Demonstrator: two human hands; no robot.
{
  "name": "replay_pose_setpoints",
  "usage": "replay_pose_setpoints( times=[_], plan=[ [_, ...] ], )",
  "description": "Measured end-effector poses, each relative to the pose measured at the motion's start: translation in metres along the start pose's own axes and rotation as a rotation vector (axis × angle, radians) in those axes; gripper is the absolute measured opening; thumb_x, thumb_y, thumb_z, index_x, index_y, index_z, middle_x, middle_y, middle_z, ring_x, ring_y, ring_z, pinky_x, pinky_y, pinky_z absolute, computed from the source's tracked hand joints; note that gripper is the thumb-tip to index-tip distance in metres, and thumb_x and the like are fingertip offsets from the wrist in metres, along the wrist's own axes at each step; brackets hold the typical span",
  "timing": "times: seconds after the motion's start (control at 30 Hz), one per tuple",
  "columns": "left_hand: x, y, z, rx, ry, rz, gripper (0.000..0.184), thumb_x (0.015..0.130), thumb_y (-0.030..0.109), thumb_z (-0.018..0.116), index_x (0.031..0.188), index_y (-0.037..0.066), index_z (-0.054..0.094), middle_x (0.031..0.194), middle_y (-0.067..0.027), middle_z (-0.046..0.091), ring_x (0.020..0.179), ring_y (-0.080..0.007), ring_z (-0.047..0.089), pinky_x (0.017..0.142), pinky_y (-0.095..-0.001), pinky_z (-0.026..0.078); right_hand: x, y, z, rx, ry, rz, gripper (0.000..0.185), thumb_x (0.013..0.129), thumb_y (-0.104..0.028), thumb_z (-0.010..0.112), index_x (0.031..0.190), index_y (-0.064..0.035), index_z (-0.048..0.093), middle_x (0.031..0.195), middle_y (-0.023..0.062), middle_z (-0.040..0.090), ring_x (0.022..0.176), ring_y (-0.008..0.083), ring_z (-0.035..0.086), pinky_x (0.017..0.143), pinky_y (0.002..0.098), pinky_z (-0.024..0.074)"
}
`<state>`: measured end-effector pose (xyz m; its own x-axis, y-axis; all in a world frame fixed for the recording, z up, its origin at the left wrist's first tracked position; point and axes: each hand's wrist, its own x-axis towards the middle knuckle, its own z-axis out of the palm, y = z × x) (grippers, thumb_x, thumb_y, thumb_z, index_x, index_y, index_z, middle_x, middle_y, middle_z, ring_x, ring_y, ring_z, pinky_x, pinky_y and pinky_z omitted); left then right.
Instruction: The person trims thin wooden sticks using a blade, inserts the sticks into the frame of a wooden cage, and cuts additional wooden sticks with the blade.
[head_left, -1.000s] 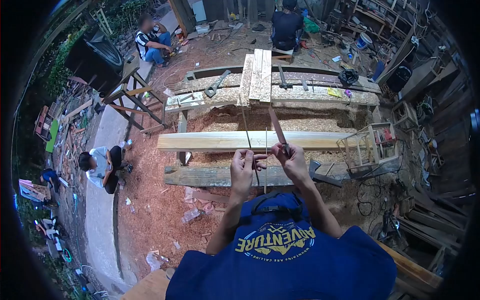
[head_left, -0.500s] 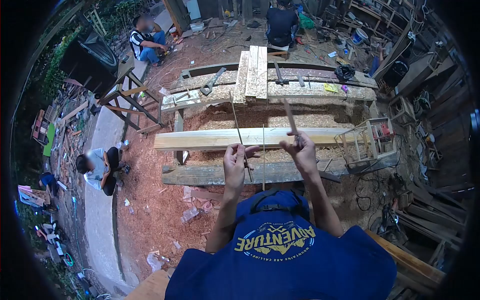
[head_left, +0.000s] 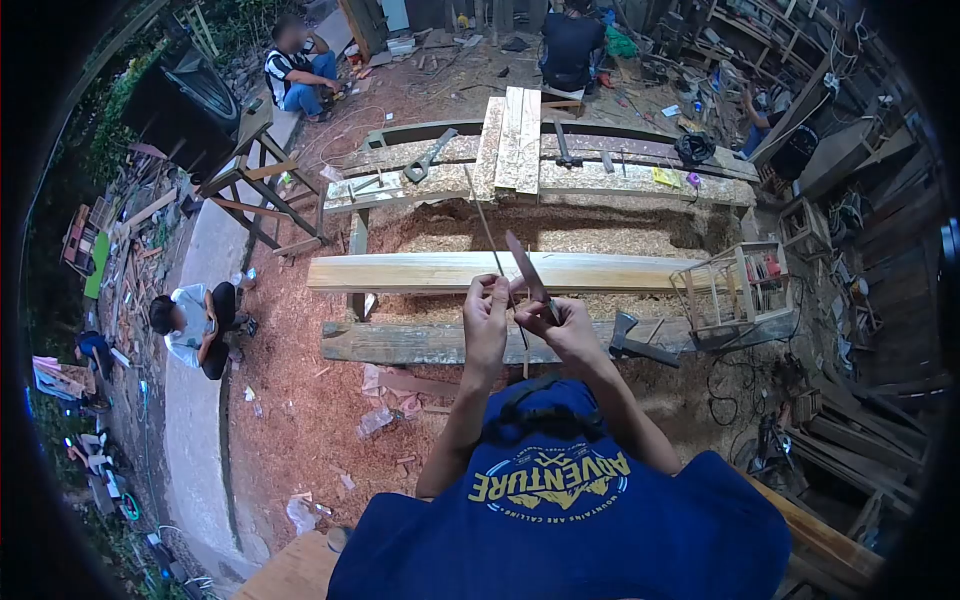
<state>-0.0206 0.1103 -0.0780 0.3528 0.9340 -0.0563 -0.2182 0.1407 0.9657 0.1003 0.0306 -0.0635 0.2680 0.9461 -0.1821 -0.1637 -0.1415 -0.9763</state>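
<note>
Thin stick [head_left: 482, 216] rests in left hand [head_left: 486, 318], knife [head_left: 527, 267] in right hand [head_left: 570, 332].

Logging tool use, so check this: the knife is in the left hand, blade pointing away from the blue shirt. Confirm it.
Wrong hand: the head view shows the knife in the right hand, blade pointing away from the blue shirt.

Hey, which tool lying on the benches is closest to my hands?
The axe, on the near grey beam, right of your right hand. The hammer and ring-ended tool lie on the far bench, beyond the pale beam.
</note>
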Motion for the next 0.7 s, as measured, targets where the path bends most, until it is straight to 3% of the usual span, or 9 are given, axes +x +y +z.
replay_pose_setpoints(
  times=[0.03,0.13,0.17,0.2,0.27,0.37,0.7],
  plan=[
    [0.000,-0.002,-0.001,0.028,-0.027,0.014,0.029,0.105,0.030,0.054,0.110,0.001,0.057,0.078,-0.0015,0.058,0.066,-0.0049,0.047,0.057,-0.0238,0.034,0.001,-0.001,0.000,0.040,0.015,-0.009,0.014,0.091,-0.018,0.076,0.094,-0.0044,0.074,0.074,-0.0050,0.065,0.065,0.0012,0.053,0.059,0.0205,0.0422],
    [-0.008,0.002,-0.003,0.053,-0.154,0.007,0.028,0.103,0.026,0.059,0.113,0.001,0.059,0.080,-0.0029,0.064,0.066,-0.0057,0.053,0.059,-0.0232,0.040,-0.004,-0.019,-0.001,0.134,0.032,-0.045,0.014,0.093,-0.020,0.074,0.092,-0.0061,0.074,0.069,-0.0074,0.061,0.055,-0.0009,0.044,0.049,0.0195,0.0312],
    [-0.013,0.005,-0.003,0.085,-0.193,0.015,0.027,0.103,0.024,0.059,0.117,0.001,0.058,0.088,-0.0066,0.067,0.077,-0.0097,0.061,0.070,-0.0254,0.047,-0.004,-0.021,0.002,0.169,0.078,-0.056,0.015,0.093,-0.022,0.073,0.092,-0.0063,0.074,0.065,-0.0091,0.057,0.051,-0.0013,0.037,0.046,0.0199,0.0243],
    [-0.016,0.008,-0.005,0.118,-0.233,0.024,0.027,0.103,0.022,0.058,0.120,0.000,0.057,0.096,-0.0103,0.071,0.088,-0.0137,0.068,0.081,-0.0277,0.054,-0.004,-0.020,-0.002,0.151,0.083,-0.029,0.016,0.093,-0.021,0.073,0.091,-0.0050,0.074,0.066,-0.0075,0.059,0.054,-0.0002,0.043,0.048,0.0206,0.0294],
    [-0.020,0.016,-0.008,0.077,-0.304,-0.044,0.028,0.100,0.015,0.063,0.122,0.000,0.057,0.094,-0.0100,0.070,0.079,-0.0146,0.068,0.075,-0.0274,0.055,-0.004,-0.017,-0.011,0.117,0.093,0.024,0.017,0.093,-0.019,0.074,0.091,-0.0024,0.072,0.068,-0.0045,0.064,0.061,0.0019,0.054,0.054,0.0220,0.0398],
    [-0.027,0.034,-0.006,0.083,-0.370,-0.111,0.032,0.096,0.010,0.067,0.124,-0.002,0.055,0.092,-0.0114,0.071,0.072,-0.0161,0.069,0.068,-0.0269,0.055,-0.005,-0.023,-0.006,0.143,0.125,-0.001,0.016,0.093,-0.020,0.073,0.090,-0.0038,0.073,0.063,-0.0074,0.058,0.055,-0.0001,0.045,0.049,0.0209,0.0317],
    [-0.023,0.031,-0.019,0.096,-0.316,-0.127,0.025,0.098,0.008,0.063,0.121,-0.001,0.063,0.089,-0.0117,0.072,0.079,-0.0162,0.072,0.068,-0.0255,0.057,0.001,-0.017,-0.016,-0.017,0.111,-0.034,0.015,0.092,-0.018,0.074,0.087,-0.0037,0.073,0.065,-0.0091,0.055,0.060,0.0008,0.045,0.055,0.0220,0.0340]
  ],
)
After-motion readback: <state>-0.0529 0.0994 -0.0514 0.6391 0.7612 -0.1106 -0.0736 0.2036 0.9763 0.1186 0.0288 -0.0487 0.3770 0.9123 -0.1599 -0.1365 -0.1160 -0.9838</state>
